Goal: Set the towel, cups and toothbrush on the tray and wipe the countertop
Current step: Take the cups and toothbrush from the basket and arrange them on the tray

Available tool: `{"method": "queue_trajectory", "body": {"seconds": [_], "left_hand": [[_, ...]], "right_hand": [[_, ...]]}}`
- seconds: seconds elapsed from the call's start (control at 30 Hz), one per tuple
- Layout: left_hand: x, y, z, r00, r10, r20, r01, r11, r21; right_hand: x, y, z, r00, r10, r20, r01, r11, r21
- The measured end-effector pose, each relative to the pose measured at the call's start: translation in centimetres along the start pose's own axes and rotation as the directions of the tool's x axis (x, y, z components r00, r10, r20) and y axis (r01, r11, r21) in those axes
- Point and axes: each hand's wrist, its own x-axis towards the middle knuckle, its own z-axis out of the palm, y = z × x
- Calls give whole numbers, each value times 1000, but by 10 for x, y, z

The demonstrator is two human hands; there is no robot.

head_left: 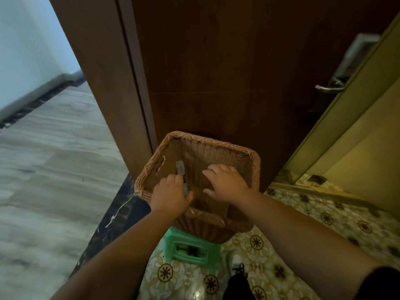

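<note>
A brown wicker basket (pixel 216 148) stands on a green plastic stool (pixel 190 250) by a dark wooden door. My left hand (pixel 170 197) is over the basket's left side, shut on a slim grey object (pixel 180 167) that looks like a wrapped toothbrush; its upper end sticks out above my fingers. My right hand (pixel 227 182) reaches down into the basket with fingers spread, holding nothing that I can see. The basket's bottom is dark and partly hidden by both hands. No towel, cups, tray or countertop are in view.
The dark wooden door (pixel 238 72) rises right behind the basket. A lighter door with a metal lever handle (pixel 329 88) stands open at the right. Patterned floor tiles (pixel 324 219) lie below, a black marble threshold (pixel 116 213) and pale wood-look floor to the left.
</note>
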Motion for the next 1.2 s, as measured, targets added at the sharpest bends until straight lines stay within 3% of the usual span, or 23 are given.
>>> {"method": "queue_trajectory", "body": {"seconds": [0.17, 0.27, 0.4, 0.53, 0.8, 0.93, 1.1, 1.2], "left_hand": [[54, -1, 37, 967, -254, 20, 255, 963, -85], [81, 2, 59, 867, -490, 94, 498, 839, -220], [101, 15, 95, 658, -732, 179, 743, 592, -312], [112, 19, 130, 426, -874, 234, 872, 328, -363], [136, 13, 201, -30, -952, 306, 928, -140, -345], [149, 13, 240, -84, -943, 322, 890, -216, -401], [143, 11, 277, -93, -982, 162, 905, -151, -398], [142, 6, 290, -87, -989, 115, 894, -129, -428]], "right_hand": [[79, 50, 45, 981, -169, 90, 169, 986, 15], [129, 74, 74, 938, -302, 172, 293, 953, 72], [170, 94, 117, 865, -405, 295, 385, 914, 126], [196, 103, 159, 805, -455, 381, 420, 890, 174], [225, 98, 242, 791, -452, 411, 396, 892, 220], [231, 88, 271, 796, -465, 386, 368, 880, 302], [226, 84, 294, 788, -499, 361, 329, 837, 438], [225, 79, 304, 776, -507, 376, 343, 839, 423]]}}
